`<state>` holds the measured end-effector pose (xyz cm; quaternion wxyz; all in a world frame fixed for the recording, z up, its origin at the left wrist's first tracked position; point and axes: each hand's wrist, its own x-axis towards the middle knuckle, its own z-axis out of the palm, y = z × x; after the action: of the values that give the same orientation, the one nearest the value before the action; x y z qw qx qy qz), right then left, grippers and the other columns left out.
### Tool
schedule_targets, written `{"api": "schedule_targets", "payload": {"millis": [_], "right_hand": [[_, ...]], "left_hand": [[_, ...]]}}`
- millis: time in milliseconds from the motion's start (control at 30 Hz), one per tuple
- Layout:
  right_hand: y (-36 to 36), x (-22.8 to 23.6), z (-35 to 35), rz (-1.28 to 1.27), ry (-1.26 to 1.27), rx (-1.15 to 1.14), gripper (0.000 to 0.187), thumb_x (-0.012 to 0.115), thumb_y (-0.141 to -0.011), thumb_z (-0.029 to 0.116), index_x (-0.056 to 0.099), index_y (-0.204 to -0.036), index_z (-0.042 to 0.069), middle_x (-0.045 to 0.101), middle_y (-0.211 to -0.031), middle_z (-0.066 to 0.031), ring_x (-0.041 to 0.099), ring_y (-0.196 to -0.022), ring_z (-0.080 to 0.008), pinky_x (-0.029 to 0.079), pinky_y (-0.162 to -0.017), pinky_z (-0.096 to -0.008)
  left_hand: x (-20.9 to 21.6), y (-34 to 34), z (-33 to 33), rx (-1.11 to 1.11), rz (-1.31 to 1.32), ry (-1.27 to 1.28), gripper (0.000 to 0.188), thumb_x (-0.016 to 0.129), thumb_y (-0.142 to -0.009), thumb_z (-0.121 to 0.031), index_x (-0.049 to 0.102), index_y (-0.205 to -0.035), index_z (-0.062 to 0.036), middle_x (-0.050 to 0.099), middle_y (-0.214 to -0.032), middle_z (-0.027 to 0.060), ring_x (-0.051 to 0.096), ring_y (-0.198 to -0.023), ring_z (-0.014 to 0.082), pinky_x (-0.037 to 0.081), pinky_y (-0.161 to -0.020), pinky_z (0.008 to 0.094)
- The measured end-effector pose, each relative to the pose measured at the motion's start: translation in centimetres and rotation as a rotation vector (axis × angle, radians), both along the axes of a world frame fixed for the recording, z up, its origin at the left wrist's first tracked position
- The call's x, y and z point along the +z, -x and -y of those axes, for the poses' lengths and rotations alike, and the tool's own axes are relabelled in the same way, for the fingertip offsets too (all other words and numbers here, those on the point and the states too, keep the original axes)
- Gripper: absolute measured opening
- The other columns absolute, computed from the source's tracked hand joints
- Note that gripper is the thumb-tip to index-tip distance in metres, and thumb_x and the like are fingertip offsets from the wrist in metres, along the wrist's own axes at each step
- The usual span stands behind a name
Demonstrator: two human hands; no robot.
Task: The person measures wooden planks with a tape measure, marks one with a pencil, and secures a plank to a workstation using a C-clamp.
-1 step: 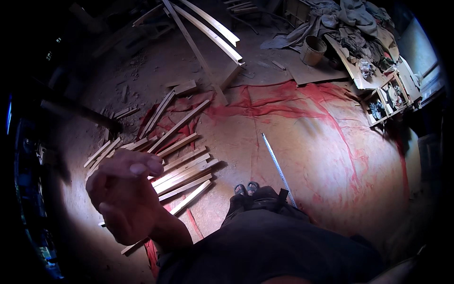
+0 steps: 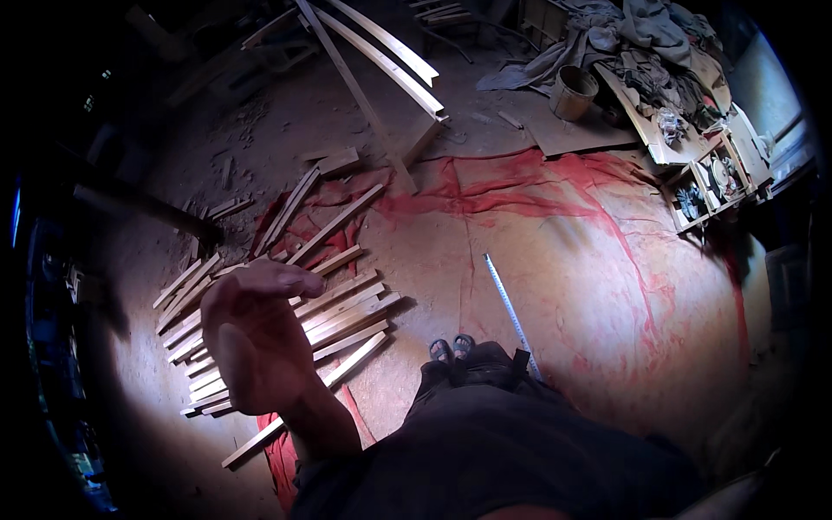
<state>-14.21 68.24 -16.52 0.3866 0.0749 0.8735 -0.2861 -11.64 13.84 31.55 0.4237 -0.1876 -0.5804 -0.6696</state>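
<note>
My left hand is raised in front of me, fingers loosely spread, and it holds nothing. Below it on the floor lies a heap of short pale wooden slats, fanned out side by side. A metal tape measure lies pulled out on the floor to the right of the slats, running toward my feet in sandals. My dark clothing fills the lower middle of the picture. My right hand is out of sight.
A red-stained sheet covers much of the floor. Long planks lie at the back. A bucket, a heap of cloth and a low wooden shelf unit stand at the back right. The left side is dark.
</note>
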Motion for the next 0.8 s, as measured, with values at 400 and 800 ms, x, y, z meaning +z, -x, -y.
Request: {"api": "schedule_targets", "payload": {"millis": [400, 800], "right_hand": [[10.0, -1.1, -2.7, 0.094, -0.07, -0.197, 0.025, 0.062, -0.092, 0.019, 0.065, -0.104, -0.003, 0.068, -0.076, -0.0158, 0.068, -0.067, -0.0261, 0.054, -0.06, -0.0392], [40.6, -0.8, -9.0, 0.055, 0.017, -0.19, 0.024, 0.059, -0.096, 0.02, 0.063, -0.106, -0.001, 0.067, -0.074, -0.0135, 0.066, -0.06, -0.0242, 0.052, -0.056, -0.0376]], "left_hand": [[-26.0, 9.4, -14.2, -0.472, 1.376, 0.302, 0.041, 0.065, -0.096, -0.02, 0.06, -0.13, 0.004, 0.073, -0.107, 0.0149, 0.07, -0.096, 0.0289, 0.054, -0.089, 0.0402], [-17.5, 46.2, -18.8, -0.101, 0.839, 0.865, 0.039, 0.062, -0.096, -0.023, 0.06, -0.13, -0.0031, 0.065, -0.106, 0.016, 0.061, -0.102, 0.0352, 0.052, -0.088, 0.0446]]}}
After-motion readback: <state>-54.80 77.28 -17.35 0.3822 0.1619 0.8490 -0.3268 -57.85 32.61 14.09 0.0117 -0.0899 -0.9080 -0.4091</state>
